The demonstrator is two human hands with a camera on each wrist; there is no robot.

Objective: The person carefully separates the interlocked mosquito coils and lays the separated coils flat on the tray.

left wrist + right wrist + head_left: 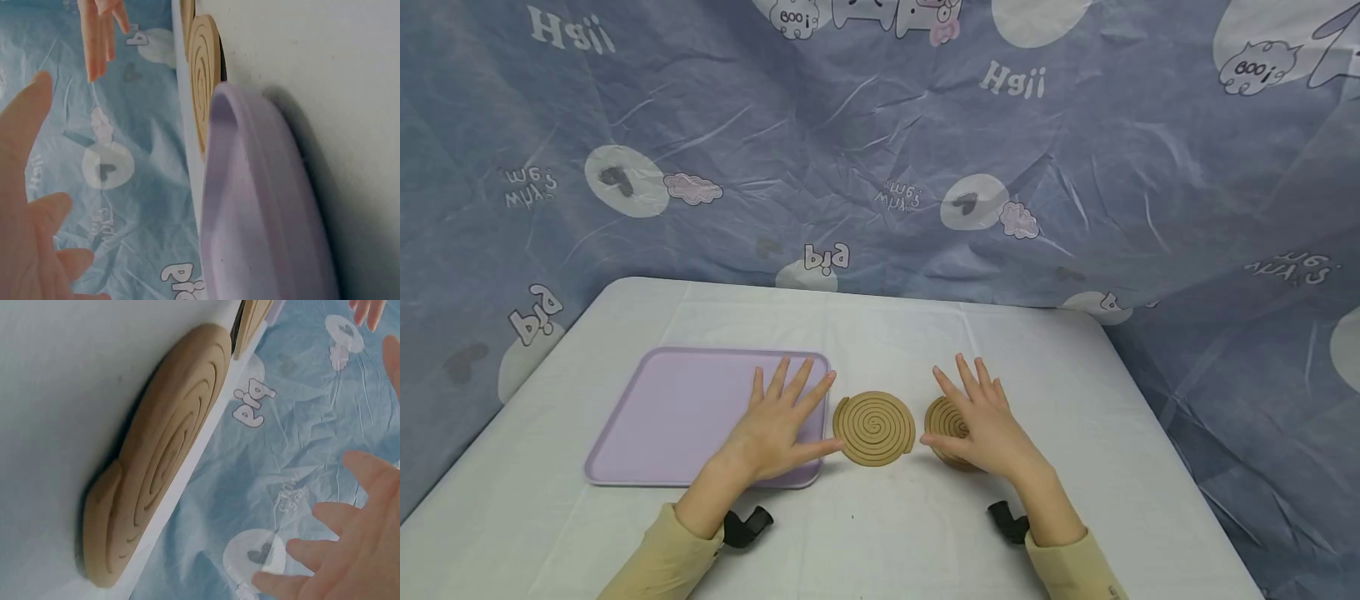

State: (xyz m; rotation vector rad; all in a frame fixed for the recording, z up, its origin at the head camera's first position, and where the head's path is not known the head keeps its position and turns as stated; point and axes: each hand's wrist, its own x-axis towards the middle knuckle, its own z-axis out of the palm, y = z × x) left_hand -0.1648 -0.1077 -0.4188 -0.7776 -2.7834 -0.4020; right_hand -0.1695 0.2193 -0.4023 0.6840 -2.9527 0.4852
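Note:
My left hand [769, 433] is held with its fingers spread above the right part of a lilac tray [692, 417]. Its thumb tip overlaps the left edge of a tan spiral coil [874, 428] in the head view. My right hand [987, 425], fingers likewise spread, hovers over a second tan spiral coil [942, 417] and hides part of it. Both hands hold nothing. From the right wrist view, the second coil [169, 456] lies flat, its outer tail end showing at the near side. The left wrist view has the tray's raised rim [250, 137] close up.
A white-covered table [880, 533] carries the tray and both coils. Behind it hangs a blue-grey printed cloth [850, 150]. Black wrist mounts [748, 527] show below both hands, beside beige sleeves [662, 554].

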